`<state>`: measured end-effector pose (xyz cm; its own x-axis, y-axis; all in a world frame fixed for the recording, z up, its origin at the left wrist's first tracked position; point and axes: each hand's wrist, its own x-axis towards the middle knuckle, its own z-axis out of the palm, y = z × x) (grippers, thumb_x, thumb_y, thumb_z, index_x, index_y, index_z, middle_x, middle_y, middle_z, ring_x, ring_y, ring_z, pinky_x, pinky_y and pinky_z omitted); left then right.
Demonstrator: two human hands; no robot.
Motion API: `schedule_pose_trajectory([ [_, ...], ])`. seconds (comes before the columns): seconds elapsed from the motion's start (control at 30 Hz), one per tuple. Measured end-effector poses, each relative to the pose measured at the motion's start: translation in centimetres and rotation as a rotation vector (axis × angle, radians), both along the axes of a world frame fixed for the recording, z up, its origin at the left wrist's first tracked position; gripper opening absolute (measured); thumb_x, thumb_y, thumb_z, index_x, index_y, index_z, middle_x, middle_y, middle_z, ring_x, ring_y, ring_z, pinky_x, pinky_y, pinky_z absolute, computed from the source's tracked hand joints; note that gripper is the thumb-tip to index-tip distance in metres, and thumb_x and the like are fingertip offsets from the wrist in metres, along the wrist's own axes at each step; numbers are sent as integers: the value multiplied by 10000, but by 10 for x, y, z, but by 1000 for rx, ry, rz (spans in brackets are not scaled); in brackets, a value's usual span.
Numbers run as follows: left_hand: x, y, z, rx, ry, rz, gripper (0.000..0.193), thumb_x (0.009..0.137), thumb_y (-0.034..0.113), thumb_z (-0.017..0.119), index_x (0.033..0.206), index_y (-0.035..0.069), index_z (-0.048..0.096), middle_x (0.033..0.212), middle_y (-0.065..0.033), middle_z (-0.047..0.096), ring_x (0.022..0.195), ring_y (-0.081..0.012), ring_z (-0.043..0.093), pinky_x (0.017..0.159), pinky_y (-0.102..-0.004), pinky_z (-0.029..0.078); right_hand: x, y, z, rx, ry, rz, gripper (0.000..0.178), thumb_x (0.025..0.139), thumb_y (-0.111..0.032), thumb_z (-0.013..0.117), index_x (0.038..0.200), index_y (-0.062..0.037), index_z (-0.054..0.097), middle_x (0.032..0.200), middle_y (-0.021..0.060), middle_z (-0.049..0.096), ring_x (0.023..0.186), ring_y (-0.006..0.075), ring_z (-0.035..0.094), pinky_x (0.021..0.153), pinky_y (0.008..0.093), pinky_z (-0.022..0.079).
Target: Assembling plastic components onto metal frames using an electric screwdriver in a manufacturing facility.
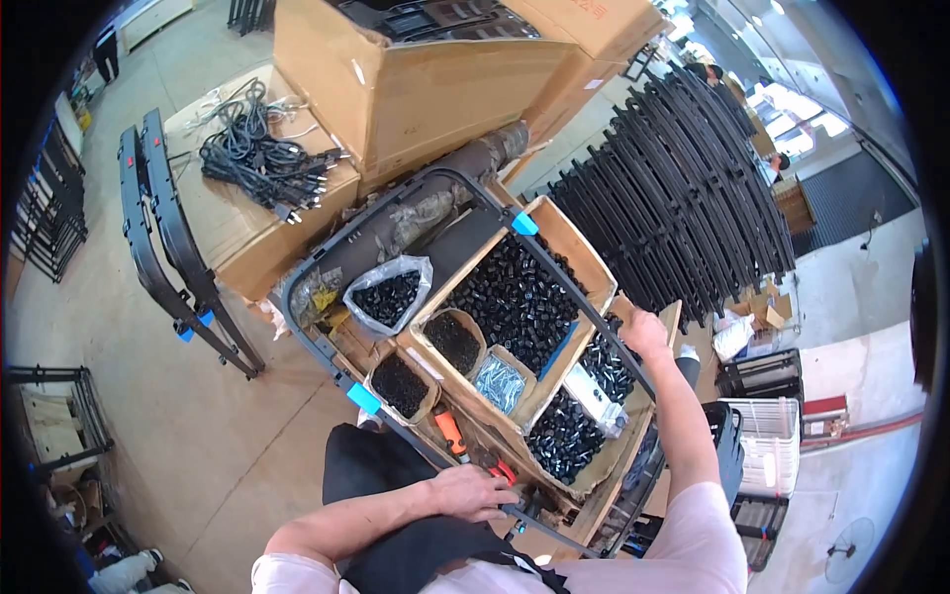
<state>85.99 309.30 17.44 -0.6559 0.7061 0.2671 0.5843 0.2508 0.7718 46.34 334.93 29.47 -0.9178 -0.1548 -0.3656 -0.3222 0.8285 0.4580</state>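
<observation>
1. While a black frame (323, 352) lay across the parts boxes' edges (574, 238), the left hand (473, 492) curled its fingers over the near bar, firmness unclear.
2. The right hand (645, 334) rested beside the right bar; whether it grasped could not be told.
3. Floor (228, 426) spread leftward; stacked frames (678, 188) crowded right.

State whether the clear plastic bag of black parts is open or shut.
The plastic bag is open: its mouth is spread wide, and the small black parts inside show from above.
</observation>
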Motion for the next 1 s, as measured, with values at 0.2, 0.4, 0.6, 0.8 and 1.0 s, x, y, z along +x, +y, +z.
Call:
schedule_pose_trajectory([
  [0.2,-2,-2,-2,20,4,32,396,993,405,659,1313,175,618,1088,-125,659,871,-361,716,723,-470,602,3,6,-17,-200,159,-47,321,818,-219,672,1044,-19,780,1110,232,766,1094,380,737,966,469,586],
  [0.4,-3,3,-1,11,22,1,413,1013,426,630,1345,181,608,1114,-132,663,904,-368,716,758,-479,600,-5,14,-15,35,36,-16,306,866,-154,617,1089,-29,787,1130,209,772,1114,362,744,978,470,586],
  [0.6,-4,-6,10,43,-20,9,395,1009,402,631,1329,172,614,1053,-137,646,878,-380,709,753,-495,588,3,21,-25,-206,156,51,311,888,-195,622,1095,-35,790,1107,210,778,1065,375,756,937,470,604],
  [0.8,5,-4,-2,89,12,48,376,1017,395,626,1316,168,618,1125,-152,653,925,-396,706,758,-508,585,-5,-3,-30,-280,181,66,338,929,-290,597,956,-12,787,1020,272,757,976,438,749,890,553,599],
  [1.0,1,2,21,-70,-43,-49,439,1010,321,629,1411,154,568,1153,-163,618,1007,-382,668,848,-517,548,-1,17,-45,-387,52,-21,380,988,-251,622,1271,-4,558,1175,290,717,1147,461,680,1006,575,520],
])
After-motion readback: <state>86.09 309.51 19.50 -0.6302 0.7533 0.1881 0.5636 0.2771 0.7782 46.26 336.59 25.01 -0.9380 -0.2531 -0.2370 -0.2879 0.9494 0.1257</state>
